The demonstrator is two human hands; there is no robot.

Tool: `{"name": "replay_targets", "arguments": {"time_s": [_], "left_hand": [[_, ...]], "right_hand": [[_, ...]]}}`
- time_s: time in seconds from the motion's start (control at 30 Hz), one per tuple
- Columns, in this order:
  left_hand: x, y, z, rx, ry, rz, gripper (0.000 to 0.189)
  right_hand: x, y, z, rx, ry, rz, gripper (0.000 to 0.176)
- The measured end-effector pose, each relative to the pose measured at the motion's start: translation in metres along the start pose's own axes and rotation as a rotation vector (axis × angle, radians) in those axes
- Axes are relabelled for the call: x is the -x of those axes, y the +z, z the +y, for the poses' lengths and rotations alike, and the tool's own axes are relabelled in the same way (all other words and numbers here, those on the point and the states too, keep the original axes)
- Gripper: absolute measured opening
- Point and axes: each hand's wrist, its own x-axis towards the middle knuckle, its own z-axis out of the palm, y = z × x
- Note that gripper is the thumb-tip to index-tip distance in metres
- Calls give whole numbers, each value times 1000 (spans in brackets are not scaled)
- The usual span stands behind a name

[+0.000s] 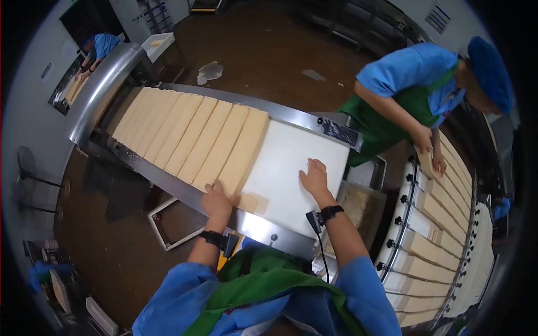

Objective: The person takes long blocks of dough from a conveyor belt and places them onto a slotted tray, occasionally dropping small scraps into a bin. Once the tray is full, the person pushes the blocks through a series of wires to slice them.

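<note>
A row of long, pale yellow blocks (193, 126) lies side by side on a conveyor with a white belt (297, 148). My left hand (218, 200) is at the near end of the row, its slightly bent fingers touching the ends of the last blocks. Beside its fingertips a small, thin pale piece (253, 203) rests flat on the belt. Over the bare part of the belt is my right hand (315, 178), with fingers apart and nothing in it. A dark strap with a small device sits on each of my wrists.
Metal rails (274, 228) edge the conveyor, and a curved metal hood (106, 92) spans its far end. At right, a co-worker (414, 95) handles a block on a second conveyor (431, 252) of similar blocks. A bin (364, 210) stands between. Another person (103, 47) works far left.
</note>
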Motion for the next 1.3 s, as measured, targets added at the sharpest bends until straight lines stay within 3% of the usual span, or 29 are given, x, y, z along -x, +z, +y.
{"name": "replay_targets", "arguments": {"time_s": [0.1, 0.17, 0.3, 0.57, 0.73, 0.87, 0.9, 0.93, 1.0, 1.13, 1.17, 1.3], "left_hand": [[2, 9, -9, 77, 80, 25, 78], [-2, 30, -19, 86, 180, 94, 81], [-2, 31, -14, 5, 184, 51, 82], [-1, 31, -6, -38, 174, 20, 81], [-7, 22, -5, 194, 368, 35, 74], [-12, 1, 26, 570, 434, -386, 71], [-17, 28, 22, 470, 557, -285, 72], [-15, 28, 35, 379, 563, -342, 73], [-5, 22, 64, 187, 566, -415, 74], [21, 22, 115, 278, 674, -305, 70], [28, 29, 124, 275, 771, -230, 68], [93, 37, 202, 504, 973, -212, 72]], "right_hand": [[-44, 21, -47, 49, 55, -93, 64], [-68, 31, -76, 58, 40, -114, 66], [-115, 34, -131, 60, -1, -207, 67], [-144, 47, -163, -27, 85, -230, 70], [-118, 10, -131, -40, 338, -72, 66], [-79, -45, -60, -103, 567, 28, 75], [-69, -46, -43, 50, 583, 102, 80], [-61, -44, -27, 206, 597, 165, 84], [-43, -73, -13, -5, 745, 77, 92], [12, -95, 39, -427, 969, 421, 81], [28, -98, 58, -449, 944, 545, 75], [120, -182, 125, -441, 924, 907, 74]]}}
